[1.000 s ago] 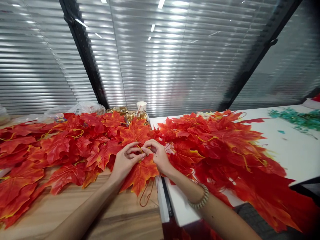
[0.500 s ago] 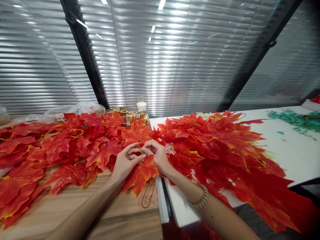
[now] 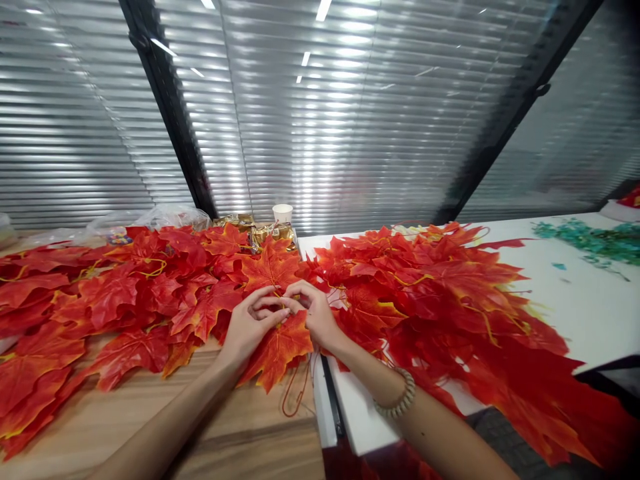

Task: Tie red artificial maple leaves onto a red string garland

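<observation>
The left hand (image 3: 247,330) and right hand (image 3: 320,319) meet, fingertips bunched at a leaf's (image 3: 277,347) stem end; which grips cannot be told. The leaf extends from just beneath them toward the wearer, slightly leftward, neither hand clearly nearer.

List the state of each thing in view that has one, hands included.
Left hand: fingertips pinched, grip point hidden
Right hand: fingertips pinched, meeting the left
Red leaves: heaped, overlapping
Cup: upright, contents not visible
Plastic bag: crumpled
Blinds: lowered
Bracelet: worn, right forearm
Green sprigs: lying loose
</observation>
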